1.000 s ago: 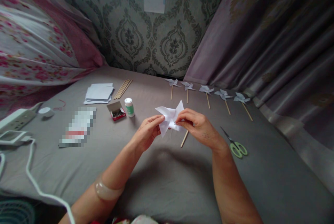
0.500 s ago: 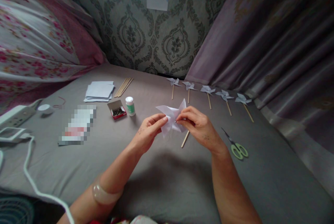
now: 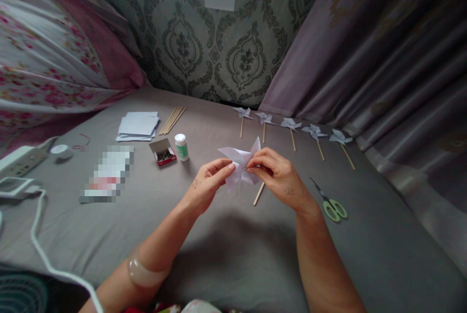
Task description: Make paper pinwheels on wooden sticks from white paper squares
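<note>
A white paper pinwheel [image 3: 239, 159] on a wooden stick [image 3: 259, 193] is held above the grey bed sheet [image 3: 226, 249]. My left hand [image 3: 207, 184] pinches the paper's left side with fingertips closed. My right hand [image 3: 279, 174] pinches the centre of the paper from the right; the stick comes out below it. A small open box of pins [image 3: 163, 152] and a white bottle with a green label [image 3: 181, 147] stand to the left of my hands.
Several finished pinwheels [image 3: 291, 125] lie in a row at the back right. Green-handled scissors [image 3: 330, 203] lie right of my right hand. A paper stack [image 3: 138, 126], loose sticks [image 3: 172, 120], a tape roll [image 3: 61, 151], a power strip [image 3: 18, 161] and a white cable [image 3: 40, 249] are at the left.
My hands and the pinwheel have stayed almost in place; my fingers shifted slightly on the paper. The view tilted a little.
</note>
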Demonstrator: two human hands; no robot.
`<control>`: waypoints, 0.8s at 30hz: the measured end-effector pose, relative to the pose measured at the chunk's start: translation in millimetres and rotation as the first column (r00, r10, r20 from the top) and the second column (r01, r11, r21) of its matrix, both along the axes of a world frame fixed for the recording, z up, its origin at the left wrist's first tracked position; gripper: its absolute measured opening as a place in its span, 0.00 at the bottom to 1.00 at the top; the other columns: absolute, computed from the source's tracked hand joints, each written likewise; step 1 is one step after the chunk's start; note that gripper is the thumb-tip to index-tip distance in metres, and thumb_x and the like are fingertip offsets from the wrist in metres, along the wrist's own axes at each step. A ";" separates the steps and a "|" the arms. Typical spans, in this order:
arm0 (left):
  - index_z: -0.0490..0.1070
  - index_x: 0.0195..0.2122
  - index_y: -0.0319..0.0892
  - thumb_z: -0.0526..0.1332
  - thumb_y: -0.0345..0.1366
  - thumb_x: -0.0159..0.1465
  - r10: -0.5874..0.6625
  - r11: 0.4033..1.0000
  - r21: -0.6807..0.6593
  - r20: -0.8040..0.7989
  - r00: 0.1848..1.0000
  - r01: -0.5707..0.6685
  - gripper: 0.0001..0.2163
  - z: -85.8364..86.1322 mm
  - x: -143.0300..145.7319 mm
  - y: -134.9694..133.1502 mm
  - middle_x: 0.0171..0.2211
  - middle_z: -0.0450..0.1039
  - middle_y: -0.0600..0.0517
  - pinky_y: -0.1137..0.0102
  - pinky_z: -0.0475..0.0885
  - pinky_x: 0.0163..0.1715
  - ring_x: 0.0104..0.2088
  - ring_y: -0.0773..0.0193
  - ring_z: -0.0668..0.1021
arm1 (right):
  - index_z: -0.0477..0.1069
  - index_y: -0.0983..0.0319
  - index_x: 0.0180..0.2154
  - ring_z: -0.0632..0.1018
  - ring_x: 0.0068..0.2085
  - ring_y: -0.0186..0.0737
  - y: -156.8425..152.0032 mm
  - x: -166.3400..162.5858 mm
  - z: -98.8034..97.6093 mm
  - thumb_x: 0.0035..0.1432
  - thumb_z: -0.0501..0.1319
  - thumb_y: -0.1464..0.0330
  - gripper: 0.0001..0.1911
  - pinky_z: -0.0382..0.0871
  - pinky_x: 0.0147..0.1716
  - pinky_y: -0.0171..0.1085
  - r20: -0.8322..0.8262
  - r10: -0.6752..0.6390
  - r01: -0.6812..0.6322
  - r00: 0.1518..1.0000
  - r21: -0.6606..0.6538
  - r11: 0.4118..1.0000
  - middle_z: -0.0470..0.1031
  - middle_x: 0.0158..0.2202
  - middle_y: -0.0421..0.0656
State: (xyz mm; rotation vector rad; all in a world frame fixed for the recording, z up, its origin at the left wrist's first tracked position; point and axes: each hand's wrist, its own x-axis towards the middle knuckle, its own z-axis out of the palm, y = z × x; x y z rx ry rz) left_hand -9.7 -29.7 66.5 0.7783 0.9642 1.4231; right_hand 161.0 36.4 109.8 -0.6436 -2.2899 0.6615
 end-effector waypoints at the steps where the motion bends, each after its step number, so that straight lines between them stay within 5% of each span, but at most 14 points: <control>1: 0.78 0.38 0.40 0.67 0.41 0.54 -0.002 1.000 0.002 -0.002 1.000 0.002 0.13 0.0 0.0 0.0 0.31 0.77 0.50 0.75 0.66 0.31 0.29 0.68 0.74 | 0.73 0.58 0.34 0.74 0.37 0.36 0.0 0.0 0.1 0.60 0.58 0.69 0.05 0.68 0.37 0.36 0.003 0.001 -0.001 1.000 -0.001 1.000 0.71 0.34 0.42; 15: 0.76 0.32 0.40 0.71 0.42 0.48 0.081 0.996 0.054 -0.076 0.994 -0.077 0.14 6.9 4.3 -2.9 0.30 0.76 0.51 0.72 0.67 0.36 0.34 0.64 0.75 | 0.74 0.59 0.34 0.74 0.37 0.37 0.5 -2.3 -2.9 0.60 0.58 0.70 0.06 0.67 0.37 0.36 0.017 -0.007 0.007 1.000 -0.010 1.000 0.72 0.35 0.43; 19: 0.75 0.36 0.40 0.72 0.36 0.46 0.042 0.996 0.089 -0.147 0.988 -0.029 0.16 9.4 6.6 -4.8 0.33 0.76 0.50 0.72 0.68 0.35 0.33 0.64 0.75 | 0.73 0.59 0.34 0.74 0.37 0.36 0.2 -4.2 -4.6 0.60 0.57 0.71 0.06 0.67 0.37 0.35 0.025 -0.012 0.012 1.000 -0.018 1.000 0.72 0.35 0.42; 24: 0.74 0.35 0.41 0.68 0.30 0.48 0.141 0.987 0.116 -0.256 0.956 -0.115 0.12 5.5 10.2 -4.0 0.34 0.76 0.51 0.72 0.68 0.36 0.34 0.64 0.75 | 0.74 0.59 0.33 0.74 0.38 0.36 -1.0 -8.7 -6.9 0.60 0.58 0.72 0.06 0.66 0.37 0.35 0.033 -0.037 0.037 0.999 -0.028 0.999 0.72 0.36 0.42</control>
